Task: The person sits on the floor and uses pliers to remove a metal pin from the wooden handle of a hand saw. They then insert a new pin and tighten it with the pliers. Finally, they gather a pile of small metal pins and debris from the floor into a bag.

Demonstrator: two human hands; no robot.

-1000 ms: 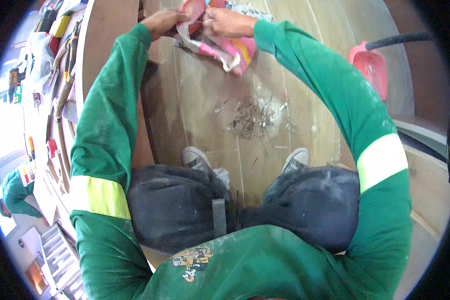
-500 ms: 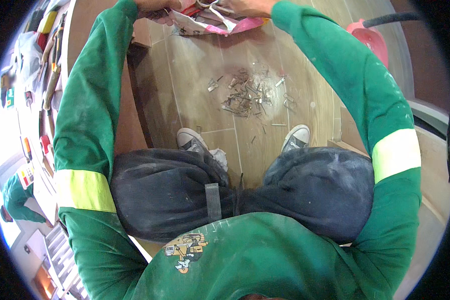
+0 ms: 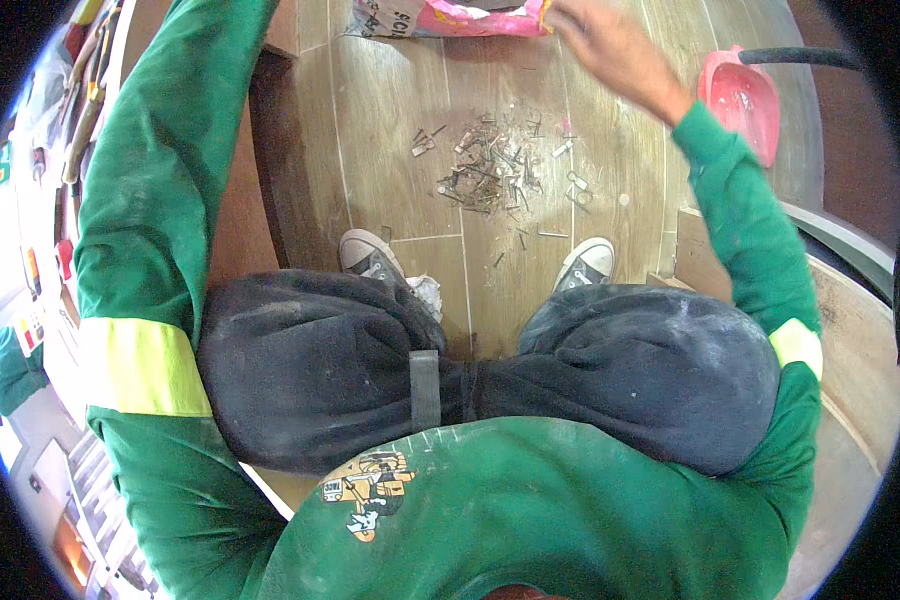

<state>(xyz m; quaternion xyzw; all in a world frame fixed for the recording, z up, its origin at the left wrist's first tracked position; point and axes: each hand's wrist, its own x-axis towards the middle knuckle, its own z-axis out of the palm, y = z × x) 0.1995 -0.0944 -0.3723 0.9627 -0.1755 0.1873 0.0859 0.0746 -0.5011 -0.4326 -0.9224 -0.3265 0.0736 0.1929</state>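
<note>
A pink and white printed plastic bag stands at the top edge, only its lower part in view. Beside its right edge is my right hand, blurred by motion, its fingertips pointing at the bag. Whether they touch or grip it cannot be made out. My left hand is beyond the top edge; only the green sleeve shows. Between my shoes and the bag, a heap of nails and small metal scraps lies on the wood-look tile floor, with dust and some loose pieces around it.
To the right lies a pink dustpan with a dark handle. A wooden panel borders the left, and wooden boards stand on the right. My left shoe and right shoe flank the heap. Tools lie far left, near another person's green sleeve.
My right hand has come away from the bag's middle toward its right edge. My left hand has passed out of view. The bag sits higher in the picture, and the dustpan shows more fully.
</note>
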